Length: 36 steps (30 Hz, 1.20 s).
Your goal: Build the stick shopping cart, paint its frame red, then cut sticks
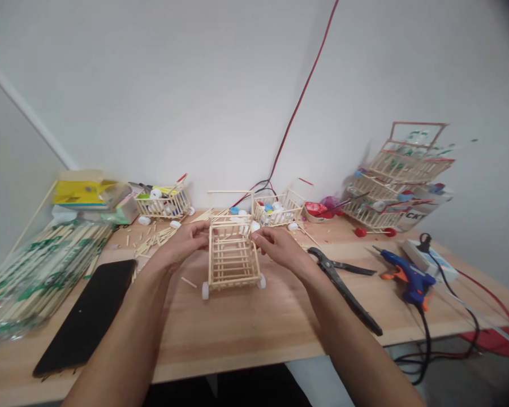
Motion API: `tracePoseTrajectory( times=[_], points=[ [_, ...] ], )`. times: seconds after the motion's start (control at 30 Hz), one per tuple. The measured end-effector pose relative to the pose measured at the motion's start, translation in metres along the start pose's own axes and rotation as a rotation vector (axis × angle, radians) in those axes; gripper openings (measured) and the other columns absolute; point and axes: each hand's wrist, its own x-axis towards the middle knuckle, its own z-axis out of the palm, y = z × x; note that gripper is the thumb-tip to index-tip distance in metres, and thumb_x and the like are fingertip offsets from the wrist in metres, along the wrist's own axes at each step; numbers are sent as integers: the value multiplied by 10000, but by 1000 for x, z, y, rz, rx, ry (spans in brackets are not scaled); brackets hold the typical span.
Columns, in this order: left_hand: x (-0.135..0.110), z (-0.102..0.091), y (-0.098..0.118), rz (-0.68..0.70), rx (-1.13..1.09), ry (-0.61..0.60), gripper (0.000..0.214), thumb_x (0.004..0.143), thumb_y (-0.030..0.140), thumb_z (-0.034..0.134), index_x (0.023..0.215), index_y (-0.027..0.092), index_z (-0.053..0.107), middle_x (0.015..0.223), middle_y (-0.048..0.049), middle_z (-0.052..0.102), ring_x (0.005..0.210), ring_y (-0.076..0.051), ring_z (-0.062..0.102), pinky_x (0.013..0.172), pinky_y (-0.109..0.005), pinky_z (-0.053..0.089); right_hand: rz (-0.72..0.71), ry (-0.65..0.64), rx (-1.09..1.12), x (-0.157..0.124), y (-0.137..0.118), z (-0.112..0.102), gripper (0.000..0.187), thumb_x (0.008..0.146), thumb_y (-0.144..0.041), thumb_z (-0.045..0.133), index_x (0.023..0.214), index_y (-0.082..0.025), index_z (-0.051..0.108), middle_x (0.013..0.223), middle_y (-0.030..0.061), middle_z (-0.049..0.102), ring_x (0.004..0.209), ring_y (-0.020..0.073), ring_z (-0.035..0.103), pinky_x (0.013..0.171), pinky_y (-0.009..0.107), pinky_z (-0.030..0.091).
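A small cart built of thin wooden sticks (232, 257), with white cap wheels, stands on the wooden table (246, 328) in the middle. My left hand (185, 242) pinches the cart's upper left rim. My right hand (277, 244) pinches its upper right rim. Both hands have fingers closed on the frame.
Black pliers (343, 285) and a blue glue gun (407, 277) lie to the right. A black phone (89, 314) and bagged chopsticks (38, 271) lie left. More stick carts (163, 203) (277, 208) stand at the wall, with a stack of carts (401, 175) at far right and a red cable (305, 85).
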Motion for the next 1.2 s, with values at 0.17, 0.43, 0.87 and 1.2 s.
tracePoseTrajectory(
  times=[0.17,0.43,0.87,1.2],
  points=[
    [2,-5,-4,-42,-82,212,317,624,265,733,925,166,746,995,-78,753,919,-227,668,773,-335,542,-6,195,83,-2,7,-7,293,875,-443,535,881,-179,663,757,6,627,714,148,551,671,268,401],
    [15,-23,-21,131,-314,610,252,625,219,696,861,133,714,522,62,498,477,-73,397,467,-197,325,29,238,717,-13,9,-13,259,800,-376,623,983,-193,609,564,-109,297,487,71,216,482,222,196],
    [12,-14,-11,101,-347,695,120,828,190,631,735,121,599,398,101,352,388,-47,274,408,-171,221,66,151,968,-12,-5,8,290,855,-461,592,978,-198,589,515,-142,192,414,51,114,409,193,107],
    [15,-20,-12,77,-260,772,371,768,270,656,554,201,360,413,95,295,367,-49,238,368,-192,184,85,298,514,-69,-1,-6,635,941,-670,408,529,-195,494,445,-38,380,428,87,343,462,247,271]
  ],
)
